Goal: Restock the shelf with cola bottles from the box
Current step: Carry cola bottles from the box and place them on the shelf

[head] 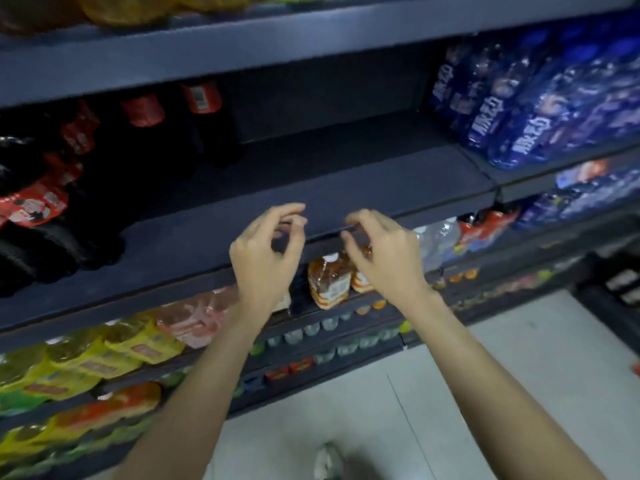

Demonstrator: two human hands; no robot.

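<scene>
Dark cola bottles (69, 188) with red labels stand in rows on the left part of the dark shelf (346, 188). The shelf's middle and right part is bare. My left hand (266, 254) and my right hand (381, 258) hover side by side in front of the shelf's front edge, fingers loosely curled, holding nothing. No box is in view.
Blue-wrapped bottles (540, 98) fill the neighbouring shelf on the right. Below are shelves with orange drink bottles (329, 278), yellow-labelled bottles (97, 355) and small cans. A pale tiled floor (485, 375) lies at the bottom right, with a shoe tip (327, 462).
</scene>
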